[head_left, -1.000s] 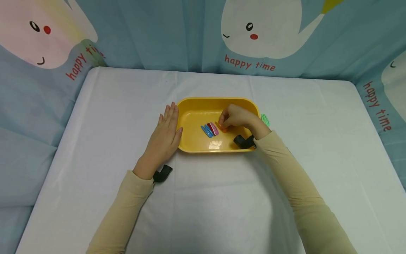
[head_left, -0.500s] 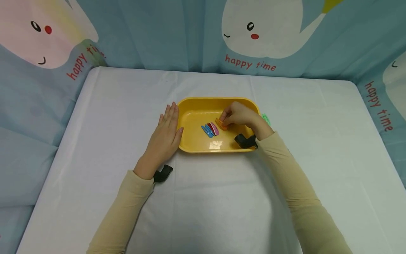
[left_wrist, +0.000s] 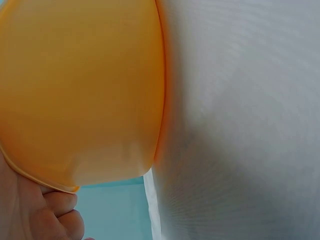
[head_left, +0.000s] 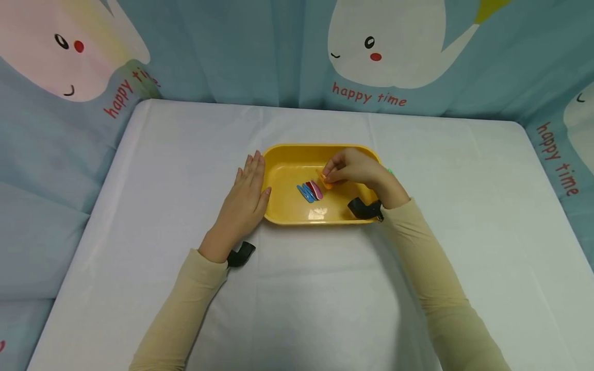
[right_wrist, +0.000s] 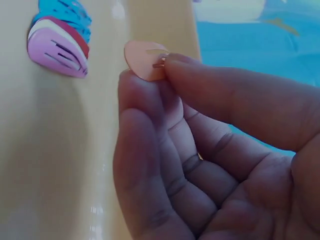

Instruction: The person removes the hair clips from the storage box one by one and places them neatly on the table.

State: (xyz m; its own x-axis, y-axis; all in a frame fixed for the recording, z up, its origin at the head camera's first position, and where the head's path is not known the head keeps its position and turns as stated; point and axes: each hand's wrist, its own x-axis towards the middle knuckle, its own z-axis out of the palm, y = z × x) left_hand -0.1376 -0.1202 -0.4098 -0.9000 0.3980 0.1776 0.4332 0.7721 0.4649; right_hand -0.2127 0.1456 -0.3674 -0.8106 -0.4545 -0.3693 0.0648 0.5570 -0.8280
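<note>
Left hand (head_left: 243,198), left of centre in the frame, rests straight-fingered against the left end of the tray (head_left: 282,205). Mid-frame, a row of clips (head_left: 310,192) lies inside. Just right, the right hand (head_left: 355,167) pinches an orange clip (head_left: 327,182), apparently being placed; next calls for lowering, then loosening the pinch.

Softly dim overall, with glare on the floor of the yellow tray (head_left: 284,206), diffuse shadow beside the right sleeve (head_left: 433,278) across white cloth (head_left: 297,309), and murky wrist views.
</note>
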